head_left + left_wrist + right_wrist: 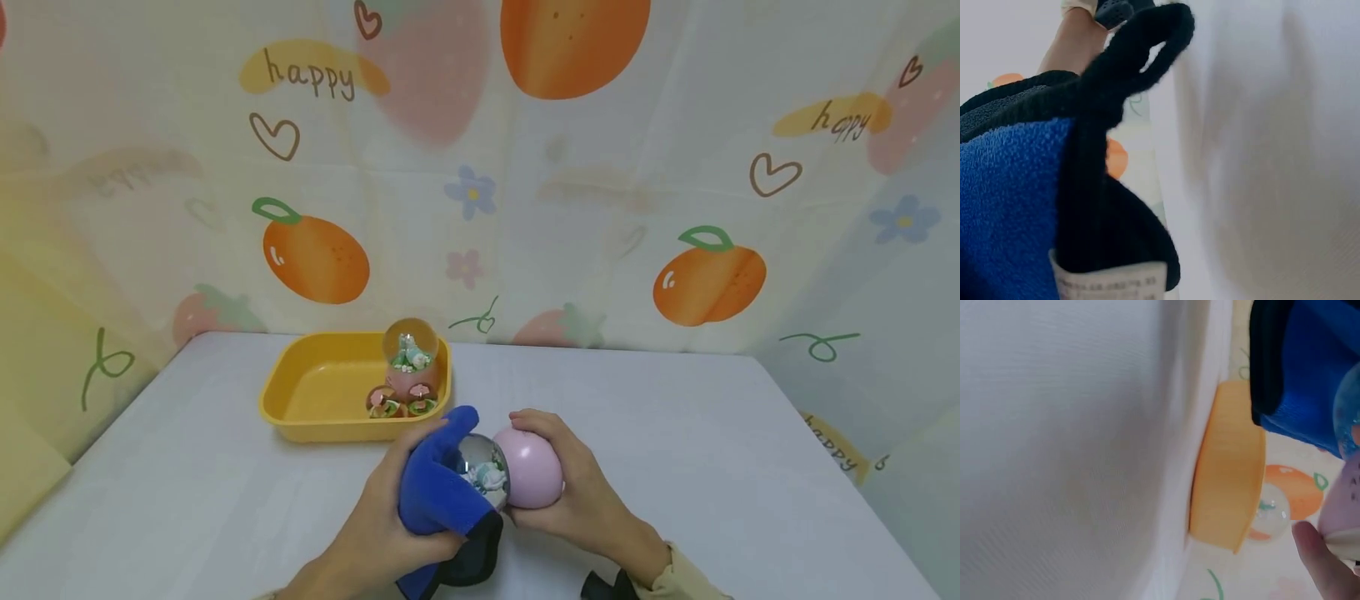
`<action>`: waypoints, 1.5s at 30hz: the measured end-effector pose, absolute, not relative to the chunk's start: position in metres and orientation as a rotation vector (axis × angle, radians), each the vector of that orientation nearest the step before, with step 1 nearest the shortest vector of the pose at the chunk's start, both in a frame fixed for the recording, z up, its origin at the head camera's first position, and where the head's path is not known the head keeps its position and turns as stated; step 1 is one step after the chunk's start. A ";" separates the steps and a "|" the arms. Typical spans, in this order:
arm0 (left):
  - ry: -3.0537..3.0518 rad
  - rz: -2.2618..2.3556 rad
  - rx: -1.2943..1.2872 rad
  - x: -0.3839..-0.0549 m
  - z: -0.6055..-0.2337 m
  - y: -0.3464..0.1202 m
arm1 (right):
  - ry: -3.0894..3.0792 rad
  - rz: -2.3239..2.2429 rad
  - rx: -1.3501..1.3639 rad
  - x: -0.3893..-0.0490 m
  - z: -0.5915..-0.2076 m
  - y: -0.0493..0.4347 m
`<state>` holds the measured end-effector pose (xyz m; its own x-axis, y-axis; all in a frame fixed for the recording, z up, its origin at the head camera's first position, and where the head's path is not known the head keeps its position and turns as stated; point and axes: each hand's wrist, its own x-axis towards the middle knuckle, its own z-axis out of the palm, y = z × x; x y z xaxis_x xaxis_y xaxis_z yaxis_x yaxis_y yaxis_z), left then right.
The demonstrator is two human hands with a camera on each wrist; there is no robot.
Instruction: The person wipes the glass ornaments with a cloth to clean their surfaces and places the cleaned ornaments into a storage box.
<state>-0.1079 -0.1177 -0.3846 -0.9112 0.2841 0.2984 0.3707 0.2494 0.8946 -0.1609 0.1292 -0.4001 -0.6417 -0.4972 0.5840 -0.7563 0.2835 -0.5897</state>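
Note:
In the head view my left hand grips a blue cloth with black edging, which wraps part of a snow globe's clear ball. Pale green and white figures show inside the ball. My right hand holds the globe by its rounded pink base, tilting it sideways above the table. The left wrist view shows the cloth's black hanging loop and a white label. At the right edge of the right wrist view, cloth and glass touch; my right fingertip is at the pink base.
A yellow tray stands behind my hands on the white table. In its right end are another snow globe with a pink base and two small round ornaments. A fruit-patterned cloth hangs behind the table.

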 end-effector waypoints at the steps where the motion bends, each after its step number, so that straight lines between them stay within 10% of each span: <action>1: -2.430 -1.764 -0.630 -0.108 -0.385 -0.118 | -2.283 1.314 1.163 -0.161 -0.399 0.130; 45: -2.621 -1.679 -0.431 -0.115 -0.372 -0.127 | -1.839 0.829 1.551 -0.161 -0.397 0.129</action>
<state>-0.1147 -0.1274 -0.3724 -0.9625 0.2292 0.1453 0.2278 0.3914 0.8916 -0.1605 0.1288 -0.3970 -0.1485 -0.6218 0.7690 -0.9880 0.1273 -0.0878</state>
